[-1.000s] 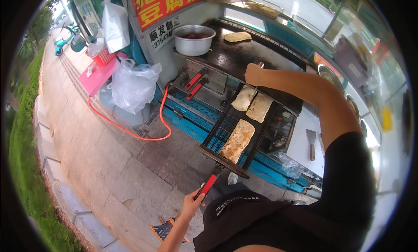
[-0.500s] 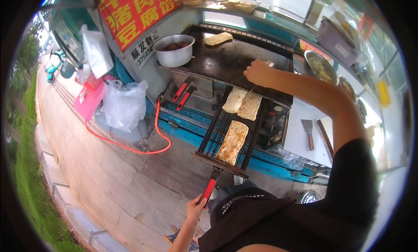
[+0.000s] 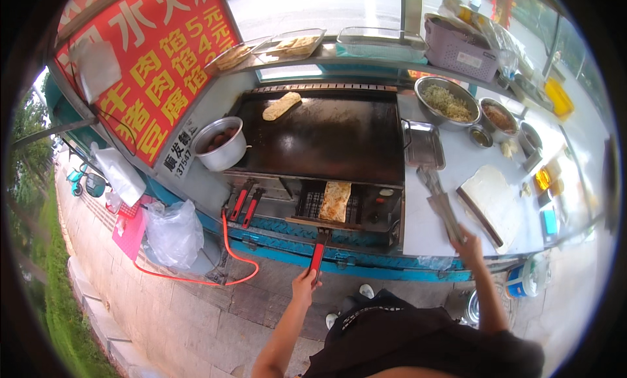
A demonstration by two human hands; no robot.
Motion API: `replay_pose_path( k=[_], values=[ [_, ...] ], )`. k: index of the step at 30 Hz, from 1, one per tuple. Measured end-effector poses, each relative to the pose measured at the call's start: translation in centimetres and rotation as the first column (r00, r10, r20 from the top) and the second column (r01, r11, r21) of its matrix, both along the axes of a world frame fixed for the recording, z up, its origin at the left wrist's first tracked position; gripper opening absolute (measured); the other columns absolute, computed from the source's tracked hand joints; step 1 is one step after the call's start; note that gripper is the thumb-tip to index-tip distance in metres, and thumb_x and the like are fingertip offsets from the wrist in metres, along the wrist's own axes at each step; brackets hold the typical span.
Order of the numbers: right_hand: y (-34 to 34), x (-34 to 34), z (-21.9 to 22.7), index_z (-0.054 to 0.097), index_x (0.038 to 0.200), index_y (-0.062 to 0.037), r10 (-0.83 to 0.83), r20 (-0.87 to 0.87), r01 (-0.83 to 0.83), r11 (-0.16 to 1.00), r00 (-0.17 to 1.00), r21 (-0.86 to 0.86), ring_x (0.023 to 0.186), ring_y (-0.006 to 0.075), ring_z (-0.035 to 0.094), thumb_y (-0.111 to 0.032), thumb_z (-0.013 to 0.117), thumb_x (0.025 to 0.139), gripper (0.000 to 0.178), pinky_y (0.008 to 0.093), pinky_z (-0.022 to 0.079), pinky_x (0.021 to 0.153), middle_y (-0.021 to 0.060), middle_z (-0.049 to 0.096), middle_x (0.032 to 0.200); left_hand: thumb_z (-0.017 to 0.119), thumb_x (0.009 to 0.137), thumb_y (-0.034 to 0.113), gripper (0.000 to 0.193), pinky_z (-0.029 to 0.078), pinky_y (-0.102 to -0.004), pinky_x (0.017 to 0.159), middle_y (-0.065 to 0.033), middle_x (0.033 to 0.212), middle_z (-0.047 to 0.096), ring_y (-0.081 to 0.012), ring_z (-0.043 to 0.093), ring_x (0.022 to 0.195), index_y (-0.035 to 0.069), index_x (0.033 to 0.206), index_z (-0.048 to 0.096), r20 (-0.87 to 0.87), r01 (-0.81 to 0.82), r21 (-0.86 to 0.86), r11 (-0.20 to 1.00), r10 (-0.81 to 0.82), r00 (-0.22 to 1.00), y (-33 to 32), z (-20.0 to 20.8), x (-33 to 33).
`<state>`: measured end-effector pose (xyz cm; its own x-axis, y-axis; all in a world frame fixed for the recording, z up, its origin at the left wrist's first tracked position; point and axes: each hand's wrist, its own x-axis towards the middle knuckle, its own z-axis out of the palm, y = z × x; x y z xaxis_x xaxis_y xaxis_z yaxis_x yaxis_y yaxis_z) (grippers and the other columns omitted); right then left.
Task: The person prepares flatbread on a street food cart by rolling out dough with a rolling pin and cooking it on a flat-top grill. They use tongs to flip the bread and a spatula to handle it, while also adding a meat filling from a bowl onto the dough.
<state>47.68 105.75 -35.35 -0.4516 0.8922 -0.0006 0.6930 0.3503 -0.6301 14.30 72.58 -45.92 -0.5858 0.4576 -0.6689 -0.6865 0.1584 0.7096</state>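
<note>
Browned rectangular flatbread [image 3: 335,200] on black wire rack [image 3: 311,206] below dark rectangular griddle [image 3: 326,136]. Left hand [image 3: 304,286] clasped round rack's red-and-black handle [image 3: 317,256]. Right hand [image 3: 469,248] at near end of blurred grey metal spatula [image 3: 444,211] over white counter [image 3: 419,237]; cannot tell whether gripping.

Dark metal across the griddle [image 3: 326,143], and what a wet-looking shine on it! The pot [image 3: 227,158] answers in pale, softly gleaming metal, while the handle [image 3: 318,255] flashes smooth red plastic and the rack [image 3: 311,203] shows blackened wire. Here's the flatbread [image 3: 335,205], blistered and rough! Now the worktop [image 3: 421,231], smooth and white, a shiny steel bowl [image 3: 434,118], matt dough [image 3: 493,185], a wooden-looking stick [image 3: 480,217]. The spatula [image 3: 445,211] looks metal, its finish lost in blur; thin, crinkled plastic for the bag [image 3: 173,231], and matt black cloth for the shirt [image 3: 418,342]
</note>
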Motion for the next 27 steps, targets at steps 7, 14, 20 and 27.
replay_pose_path(
  k=[7,14,20,27],
  values=[
    [-2.6,-2.5,1.8,0.052,0.125,0.0026,0.095,-0.341,-0.304,0.709,0.935,-0.637,0.056,0.009,0.057,-0.002,0.06,0.082,0.044,0.022,0.045,0.047,0.004,0.063,0.08,0.064,0.087,0.023,0.031,0.035,-0.0187,0.044,-0.0044,0.09,0.068,-0.0099,0.06,0.058,0.009,0.114,0.063,-0.007,-0.025,0.049,0.998,0.025,1.0,9.0,-1.9,-4.2],
    [-2.4,-13.8,4.8,0.047,0.129,0.0021,0.218,-0.557,-0.588,0.464,0.801,-0.663,0.065,0.011,0.058,-0.003,0.057,0.086,0.044,0.0214,0.048,0.051,0.0092,0.062,0.099,0.065,0.087,0.023,0.034,0.035,-0.0188,0.044,-0.0048,0.093,0.068,-0.0115,0.064,0.06,0.007,0.116,0.062,-0.005,-0.013,0.046,0.999,0.013,1.0,11.5,-2.7,-6.2],
    [-0.5,-33.1,3.8,0.042,0.13,0.0014,0.114,-0.611,-0.598,0.404,0.783,-0.692,0.065,0.0124,0.057,-0.008,0.055,0.089,0.045,0.0226,0.048,0.048,0.0099,0.062,0.102,0.06,0.09,0.03,0.033,0.034,-0.0179,0.048,-0.0019,0.088,0.066,-0.0101,0.065,0.069,0.013,0.118,0.061,-0.041,0.526,-0.024,0.85,-0.527,0.849,10.8,0.3,-11.0],
    [5.1,-58.9,-5.2,0.052,0.117,-0.0008,-0.132,-0.529,-0.426,0.447,0.838,-0.787,0.062,0.0137,0.057,-0.014,0.055,0.09,0.03,0.0274,0.048,0.046,0.0082,0.063,0.094,0.058,0.091,0.027,0.051,0.045,-0.027,0.087,-0.0094,0.106,0.064,-0.0131,0.06,0.094,0.001,0.134,0.045,-0.238,0.876,0.109,0.47,-0.843,0.482,2.4,1.0,-22.9]
  ],
)
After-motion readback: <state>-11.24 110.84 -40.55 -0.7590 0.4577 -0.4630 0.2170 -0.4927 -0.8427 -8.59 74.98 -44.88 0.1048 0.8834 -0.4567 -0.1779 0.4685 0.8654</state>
